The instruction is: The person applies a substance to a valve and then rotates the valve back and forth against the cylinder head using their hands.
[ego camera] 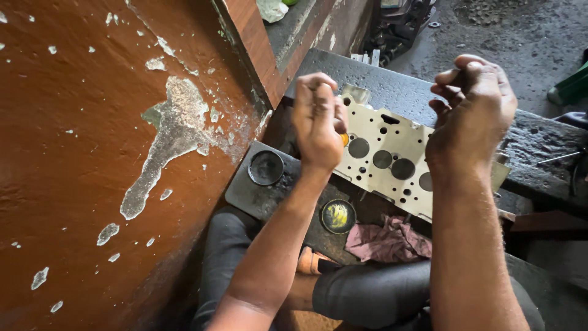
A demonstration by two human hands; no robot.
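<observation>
Currently we're working the cylinder head (386, 160) lying flat on the dark bench (539, 138). Left hand (316, 119) clamped on an orange-tipped tool (345, 139) at a port; right hand (474, 104) fisted above, contents unclear. Next move likely needs steady downward pressure.

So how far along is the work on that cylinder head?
Done: the cylinder head lies stripped on the bench, its flat face up and the round ports open. In hand: the left hand grips a small orange-tipped tool over one port; the right hand is raised in a loose fist, apparently empty. Left: the tin of yellow paste and pink rag sit nearby; which ports are finished isn't visible.
</observation>
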